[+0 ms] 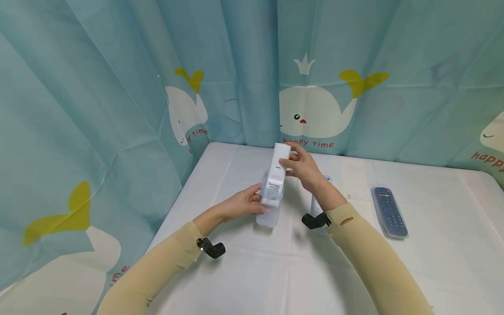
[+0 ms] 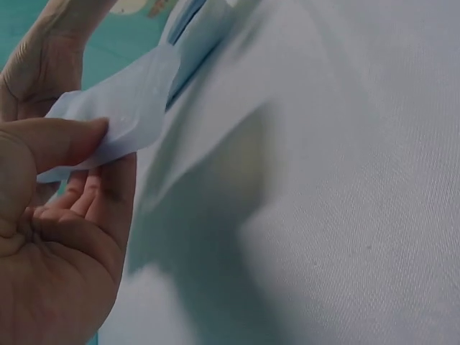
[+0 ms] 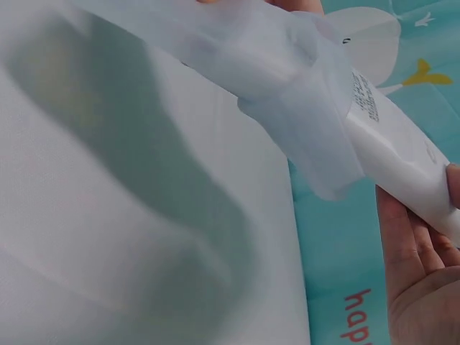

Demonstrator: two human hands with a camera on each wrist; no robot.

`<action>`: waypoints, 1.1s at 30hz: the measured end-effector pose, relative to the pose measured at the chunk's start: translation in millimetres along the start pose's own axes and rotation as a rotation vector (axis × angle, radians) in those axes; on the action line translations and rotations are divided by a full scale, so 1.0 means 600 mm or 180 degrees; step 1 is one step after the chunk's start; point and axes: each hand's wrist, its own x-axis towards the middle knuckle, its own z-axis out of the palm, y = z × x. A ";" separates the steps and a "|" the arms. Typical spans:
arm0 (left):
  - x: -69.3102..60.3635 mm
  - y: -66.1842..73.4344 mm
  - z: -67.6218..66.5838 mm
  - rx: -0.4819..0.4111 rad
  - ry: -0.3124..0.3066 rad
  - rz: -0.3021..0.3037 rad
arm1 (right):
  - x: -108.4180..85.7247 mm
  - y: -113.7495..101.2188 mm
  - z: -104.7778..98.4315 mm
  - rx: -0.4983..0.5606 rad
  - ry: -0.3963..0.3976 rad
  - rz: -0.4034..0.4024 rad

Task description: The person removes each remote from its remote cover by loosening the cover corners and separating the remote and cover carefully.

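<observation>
A white remote control, its back with a printed label facing up, is held tilted above the table. Its lower part sits inside a translucent silicone sleeve; the sleeve's mouth is folded outward around the remote, as the right wrist view shows at the sleeve's flap. My left hand pinches the sleeve near its lower end between thumb and fingers. With its thumb and fingers, my right hand grips the bare upper end of the remote.
On the white table, a light-coloured remote lies partly hidden under my right forearm. Farther right lies a dark remote in a clear cover. A blue whale-print curtain hangs behind and to the left.
</observation>
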 end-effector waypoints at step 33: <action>0.012 -0.003 0.012 -0.0247 0.0282 -0.0344 | 0.008 0.001 0.007 0.0013 0.0120 0.0032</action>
